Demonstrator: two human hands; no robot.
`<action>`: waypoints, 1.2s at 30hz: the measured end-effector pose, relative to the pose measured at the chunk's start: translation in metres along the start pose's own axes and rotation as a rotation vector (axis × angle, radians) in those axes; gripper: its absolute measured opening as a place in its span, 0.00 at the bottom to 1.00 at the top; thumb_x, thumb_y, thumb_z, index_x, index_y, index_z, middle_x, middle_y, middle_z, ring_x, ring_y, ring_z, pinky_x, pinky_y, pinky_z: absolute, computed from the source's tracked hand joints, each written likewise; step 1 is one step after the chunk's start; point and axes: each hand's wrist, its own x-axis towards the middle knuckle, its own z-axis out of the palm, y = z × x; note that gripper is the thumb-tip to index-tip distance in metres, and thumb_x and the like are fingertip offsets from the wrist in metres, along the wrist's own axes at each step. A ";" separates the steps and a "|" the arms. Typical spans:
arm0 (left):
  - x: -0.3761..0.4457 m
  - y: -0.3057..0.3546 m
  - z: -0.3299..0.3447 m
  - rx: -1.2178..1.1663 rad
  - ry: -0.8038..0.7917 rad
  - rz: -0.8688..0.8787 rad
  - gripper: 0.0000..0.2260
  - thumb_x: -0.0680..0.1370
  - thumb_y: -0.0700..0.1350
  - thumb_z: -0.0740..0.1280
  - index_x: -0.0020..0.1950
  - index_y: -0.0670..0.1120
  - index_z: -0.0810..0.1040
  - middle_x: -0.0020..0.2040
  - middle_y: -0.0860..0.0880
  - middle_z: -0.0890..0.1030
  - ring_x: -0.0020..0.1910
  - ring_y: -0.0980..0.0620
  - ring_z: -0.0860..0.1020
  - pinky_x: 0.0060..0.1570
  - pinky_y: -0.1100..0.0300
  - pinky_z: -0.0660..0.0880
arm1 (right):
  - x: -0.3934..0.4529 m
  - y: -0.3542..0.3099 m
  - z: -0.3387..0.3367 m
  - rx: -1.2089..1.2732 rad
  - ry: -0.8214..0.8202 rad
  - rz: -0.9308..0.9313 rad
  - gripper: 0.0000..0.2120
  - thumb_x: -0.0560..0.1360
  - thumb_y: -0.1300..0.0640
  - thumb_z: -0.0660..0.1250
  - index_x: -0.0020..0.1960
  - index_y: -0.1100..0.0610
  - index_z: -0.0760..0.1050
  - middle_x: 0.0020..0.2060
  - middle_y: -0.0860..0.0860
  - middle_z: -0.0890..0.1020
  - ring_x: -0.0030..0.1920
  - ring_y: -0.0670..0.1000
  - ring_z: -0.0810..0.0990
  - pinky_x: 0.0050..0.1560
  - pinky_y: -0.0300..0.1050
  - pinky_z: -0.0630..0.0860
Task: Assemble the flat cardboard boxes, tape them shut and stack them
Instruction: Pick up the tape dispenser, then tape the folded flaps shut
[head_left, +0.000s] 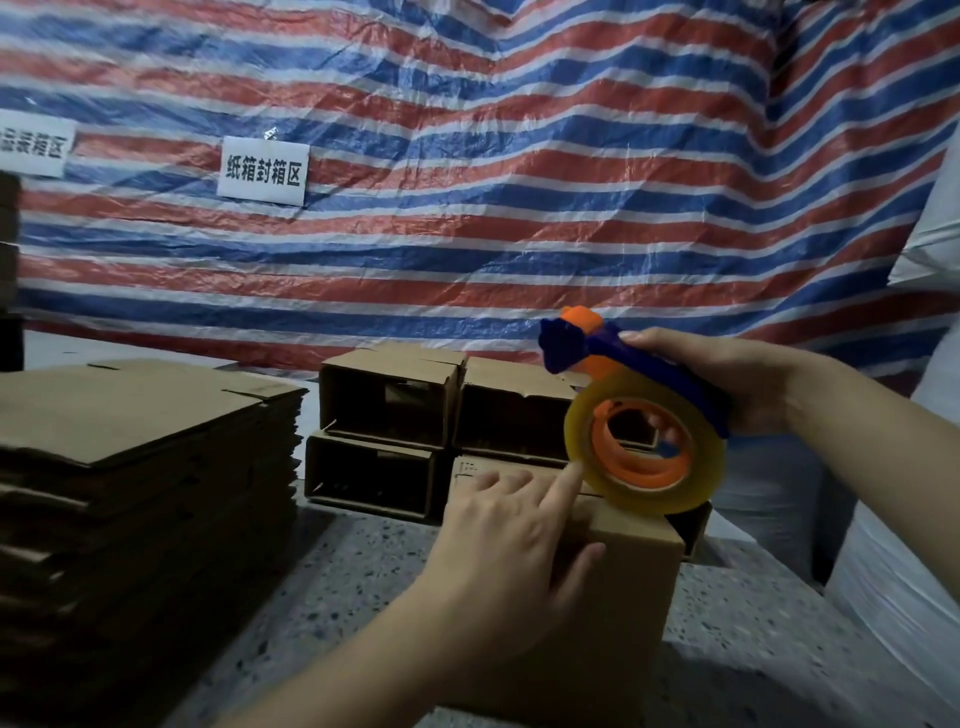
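Standing at the left is a tall pile of flat cardboard blanks (140, 467), its near-right corner ragged with loose flap edges. Those sheets look light and stiff enough to lift one at a time by a long edge, though they would bend if gripped at a corner.

Farther right, against the striped tarp (519, 182), four made-up boxes (387, 431) sit two over two with their open ends facing us. They are hollow and probably easy to crush, so each is best held by its sides, near the corners.

Nearer and to the right of them sits the box being sealed (623, 582), on the speckled floor (322, 571). The left hand (498, 540) lies over its top with the fingers spread and fairly straight, pressing down, the forefinger reaching out to the edge of the tape roll.

The right hand (727, 379) is wrapped around the blue handle of the tape dispenser (639, 415), whose clear roll rests against the box's far top edge. Tape like this is tacky and tears unevenly, so I would expect it to want a steady pull.

Bare floor lies between the pile and the box; white sacks (914, 545) crowd the right, leaving less room for the dispenser arm.
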 end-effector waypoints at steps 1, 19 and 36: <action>0.000 0.000 0.001 0.001 -0.004 0.004 0.30 0.79 0.65 0.49 0.77 0.51 0.61 0.67 0.52 0.77 0.67 0.51 0.74 0.68 0.50 0.68 | 0.002 0.000 0.000 -0.008 -0.013 0.005 0.41 0.56 0.33 0.77 0.59 0.60 0.79 0.41 0.56 0.86 0.34 0.52 0.84 0.34 0.46 0.80; 0.025 -0.035 -0.040 -1.250 -0.004 -0.512 0.20 0.86 0.50 0.50 0.52 0.45 0.80 0.48 0.46 0.85 0.49 0.51 0.84 0.55 0.52 0.79 | 0.019 -0.032 0.002 -0.325 -0.130 0.161 0.38 0.56 0.37 0.76 0.58 0.60 0.79 0.41 0.58 0.87 0.32 0.52 0.84 0.31 0.42 0.80; 0.035 -0.046 -0.043 -1.375 -0.036 -0.723 0.18 0.83 0.53 0.58 0.45 0.41 0.77 0.31 0.48 0.81 0.22 0.53 0.74 0.22 0.61 0.72 | 0.022 -0.032 0.004 -0.324 -0.132 0.181 0.36 0.57 0.38 0.76 0.55 0.61 0.81 0.40 0.57 0.86 0.31 0.50 0.83 0.29 0.41 0.79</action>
